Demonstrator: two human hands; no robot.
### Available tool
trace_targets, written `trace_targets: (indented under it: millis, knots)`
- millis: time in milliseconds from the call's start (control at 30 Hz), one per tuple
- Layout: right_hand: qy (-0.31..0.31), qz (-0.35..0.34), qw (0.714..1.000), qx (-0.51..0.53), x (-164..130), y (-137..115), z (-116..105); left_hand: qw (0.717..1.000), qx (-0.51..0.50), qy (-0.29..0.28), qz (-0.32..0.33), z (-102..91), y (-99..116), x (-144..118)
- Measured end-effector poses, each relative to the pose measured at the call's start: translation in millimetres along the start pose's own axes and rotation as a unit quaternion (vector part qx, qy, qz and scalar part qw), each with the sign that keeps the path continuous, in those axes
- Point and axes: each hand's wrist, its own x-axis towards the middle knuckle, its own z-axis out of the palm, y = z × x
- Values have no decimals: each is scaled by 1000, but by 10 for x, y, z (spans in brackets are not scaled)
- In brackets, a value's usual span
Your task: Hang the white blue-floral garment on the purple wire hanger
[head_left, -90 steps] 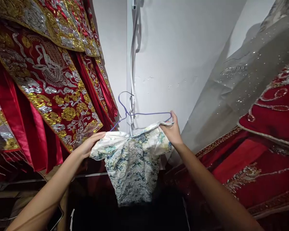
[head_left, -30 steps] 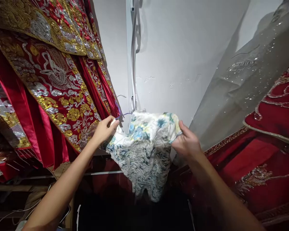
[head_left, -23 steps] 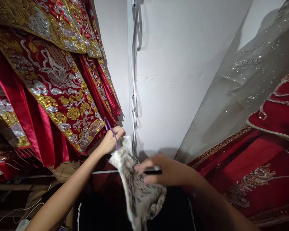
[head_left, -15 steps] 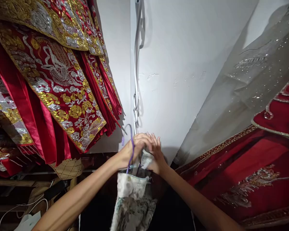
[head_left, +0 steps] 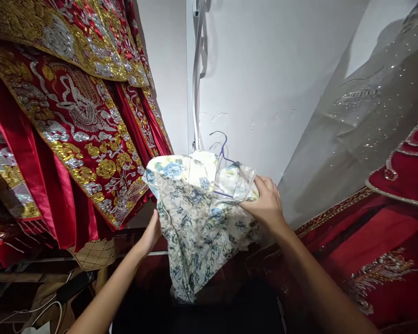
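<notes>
A small white garment (head_left: pixel 195 208) with a blue and yellow floral print hangs in front of me on a thin purple wire hanger (head_left: pixel 223 148), whose hook pokes out above the collar. My right hand (head_left: pixel 266 204) grips the garment's right shoulder, together with the hanger end inside it. My left hand (head_left: pixel 151 232) is on the cloth's lower left edge, partly hidden behind it.
Red robes with gold and silver embroidery (head_left: pixel 76 111) hang close on the left. A grey sequinned gown (head_left: pixel 355 120) and a red embroidered dress (head_left: pixel 386 222) crowd the right. A white wall (head_left: pixel 257 74) with a cable strip (head_left: pixel 197 69) is straight ahead. Cords and clutter lie lower left.
Half a second ago both hands were bunched together low at the hanger's neck with the garment dangling. Now the garment is raised and spread, right hand at its shoulder, left hand dropped to its lower edge.
</notes>
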Motion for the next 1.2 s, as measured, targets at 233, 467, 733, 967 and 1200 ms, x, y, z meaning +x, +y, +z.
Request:
trace_targets:
  millis: [233,467,733,967,1200]
  knots:
    - [-34,-95,993,63,-46,-532,0,996,63,34,-50,45,-392,-415]
    - [2,48,926,375,-1188,-661,509,970,-131,90,-181,298,-848,-803]
    - [-223,289,787,497,-1882,-818,1018,967,-149,102,-182,412,-781,-890]
    - [-266,356,720,534,-1691,-798,922,967,-131,116,-187,415,-762,-947]
    - [-233,449,594,625,-1722,-528,898,976,-90,127,-149,489,-839,-915]
